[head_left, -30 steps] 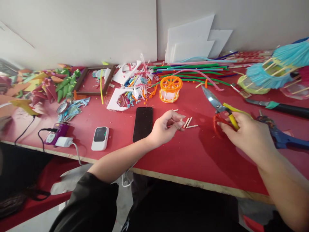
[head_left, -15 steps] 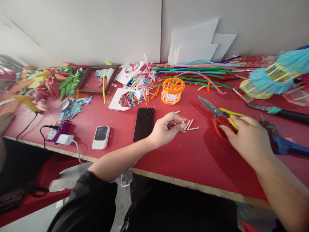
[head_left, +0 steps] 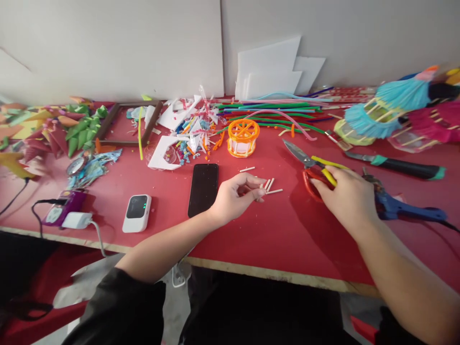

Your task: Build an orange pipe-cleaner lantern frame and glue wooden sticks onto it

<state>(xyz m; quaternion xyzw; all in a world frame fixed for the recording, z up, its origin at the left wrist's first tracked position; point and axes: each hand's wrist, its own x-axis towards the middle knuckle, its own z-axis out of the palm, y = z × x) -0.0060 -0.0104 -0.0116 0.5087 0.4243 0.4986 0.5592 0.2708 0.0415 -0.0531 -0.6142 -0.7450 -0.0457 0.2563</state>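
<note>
My left hand [head_left: 233, 197] is closed in a pinch over the red table, with short pale wooden sticks [head_left: 269, 185] at its fingertips. One more stick [head_left: 247, 169] lies just beyond its knuckles. To the right, my right hand [head_left: 347, 196] is wrapped round shears [head_left: 300, 154] with red and yellow handles; their metal blades point away to the upper left. Behind the left hand stands a small orange and white drum-shaped craft piece [head_left: 243, 138] with a spoked top. Beside the left wrist lies a black phone [head_left: 203, 188].
A blue glue gun [head_left: 404, 208] and a black-handled knife [head_left: 402, 166] lie right of my right hand. Coloured pipe cleaners [head_left: 273, 110], foam scraps and paper cones line the back. A white device [head_left: 137, 213] and purple power adapter [head_left: 64, 207] sit left.
The view has shifted, so the table's things appear farther left. The stick beyond my left hand shows more fully now. Both hands keep their grips.
</note>
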